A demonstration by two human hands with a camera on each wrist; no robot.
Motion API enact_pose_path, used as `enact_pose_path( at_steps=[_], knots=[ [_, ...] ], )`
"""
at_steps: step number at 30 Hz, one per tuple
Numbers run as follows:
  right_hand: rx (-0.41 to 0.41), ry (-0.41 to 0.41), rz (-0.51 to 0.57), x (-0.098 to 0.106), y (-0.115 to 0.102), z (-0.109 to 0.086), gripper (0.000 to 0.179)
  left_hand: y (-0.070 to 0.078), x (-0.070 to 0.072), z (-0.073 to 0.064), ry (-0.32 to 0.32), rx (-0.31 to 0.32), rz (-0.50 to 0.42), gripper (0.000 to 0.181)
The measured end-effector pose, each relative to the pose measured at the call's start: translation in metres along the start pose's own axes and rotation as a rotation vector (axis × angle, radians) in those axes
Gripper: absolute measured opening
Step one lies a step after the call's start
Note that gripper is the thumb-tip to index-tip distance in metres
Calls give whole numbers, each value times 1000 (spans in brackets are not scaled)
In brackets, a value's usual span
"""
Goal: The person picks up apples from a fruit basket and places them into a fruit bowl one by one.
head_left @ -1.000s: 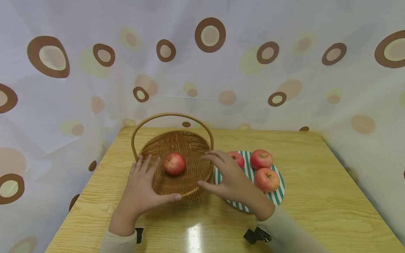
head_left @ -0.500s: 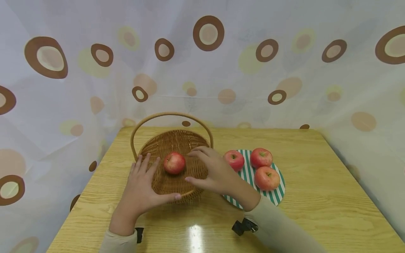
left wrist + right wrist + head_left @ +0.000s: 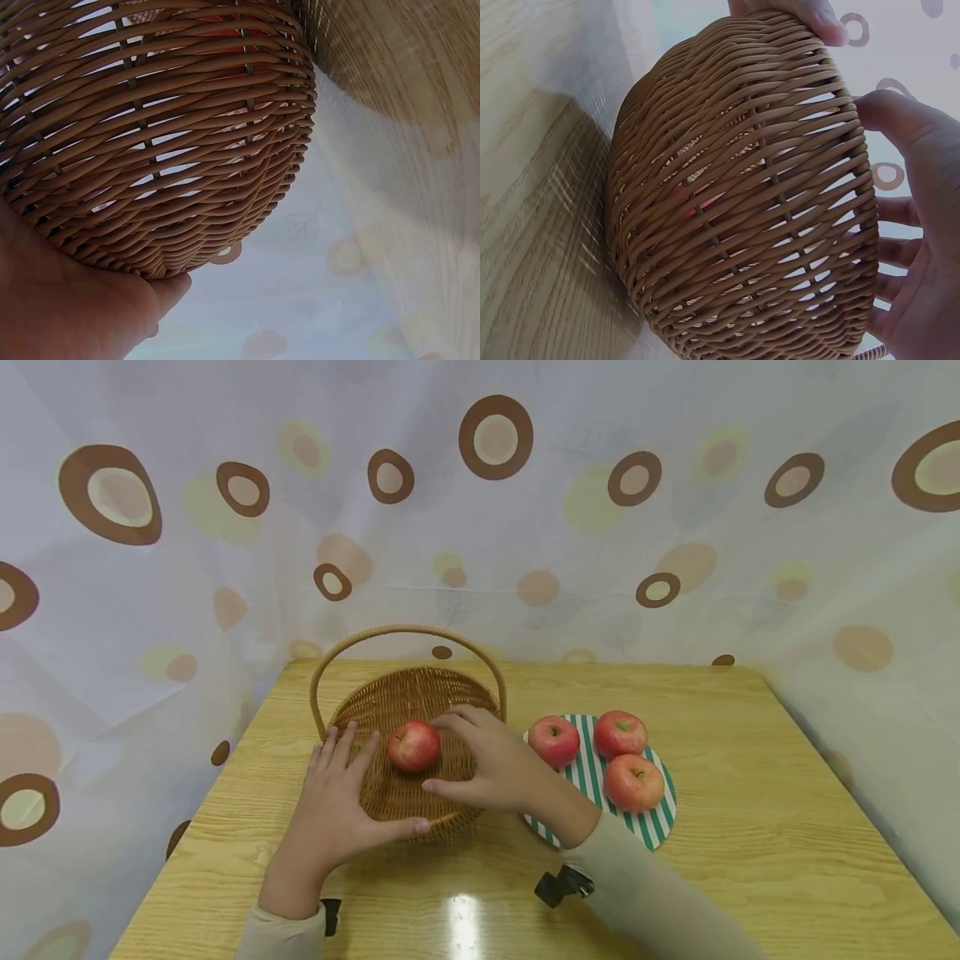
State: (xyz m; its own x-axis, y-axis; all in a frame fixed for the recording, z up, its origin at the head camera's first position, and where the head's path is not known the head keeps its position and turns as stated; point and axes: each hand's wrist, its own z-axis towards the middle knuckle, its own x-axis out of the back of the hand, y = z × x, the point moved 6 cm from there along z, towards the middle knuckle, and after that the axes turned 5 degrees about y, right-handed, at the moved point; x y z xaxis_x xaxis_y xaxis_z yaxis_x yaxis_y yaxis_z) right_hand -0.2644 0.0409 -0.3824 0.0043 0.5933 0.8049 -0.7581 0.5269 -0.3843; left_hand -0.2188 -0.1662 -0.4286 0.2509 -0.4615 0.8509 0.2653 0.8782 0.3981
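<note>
A wicker basket (image 3: 408, 685) with a tall arched handle stands on the table, one red apple (image 3: 414, 746) lying inside. My left hand (image 3: 330, 818) rests at the basket's left and front rim, fingers spread and thumb stretched along the front edge. Over the basket's right side reaches my right hand (image 3: 487, 764), its fingertips right beside the apple and its thumb apart from the fingers. Through the weave (image 3: 742, 195) in the right wrist view, red shows faintly. The left wrist view has the left hand (image 3: 75, 315) against the woven wall (image 3: 165, 135).
Right of the basket lies a round green-and-white striped plate (image 3: 592, 768). It bears three apples: one at the left (image 3: 554, 741), one at the back (image 3: 620, 733) and one in front (image 3: 633, 782). A patterned curtain (image 3: 480, 527) hangs behind the wooden table (image 3: 750, 827).
My right hand has moved left, from the basket's right rim in over the basket, close to the apple. The plate's left apple is uncovered. My left hand has stayed put.
</note>
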Motion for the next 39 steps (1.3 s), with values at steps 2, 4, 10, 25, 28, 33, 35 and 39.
enact_pose_path(
  at_steps=[2, 4, 10, 25, 28, 33, 35, 39],
  knots=[
    [-2, -17, -6, -2, 0, 3, 72, 0, 0, 0, 3, 0, -3, 133],
    [-7, -38, -9, -4, 1, 5, 71, 0, 0, 0, 6, 0, -7, 133],
    [-11, -104, 25, -9, -2, 13, 70, 0, 0, 0, 5, -4, -4, 134],
    [-66, -228, 37, -29, 5, 31, 70, 0, 0, 0, -1, -3, 8, 135],
    [-50, -231, 44, -31, 4, 36, 67, 0, 1, 0, -3, -3, 10, 135],
    [-57, -243, 66, -36, 4, 42, 63, 0, 1, 0, -1, -7, 14, 135],
    [-65, -247, 75, -38, 4, 44, 63, 0, 1, 0, 0, -9, 17, 135],
    [-70, -262, 36, -42, 5, 47, 66, 0, 0, 0, -2, -8, 21, 135]
  ],
)
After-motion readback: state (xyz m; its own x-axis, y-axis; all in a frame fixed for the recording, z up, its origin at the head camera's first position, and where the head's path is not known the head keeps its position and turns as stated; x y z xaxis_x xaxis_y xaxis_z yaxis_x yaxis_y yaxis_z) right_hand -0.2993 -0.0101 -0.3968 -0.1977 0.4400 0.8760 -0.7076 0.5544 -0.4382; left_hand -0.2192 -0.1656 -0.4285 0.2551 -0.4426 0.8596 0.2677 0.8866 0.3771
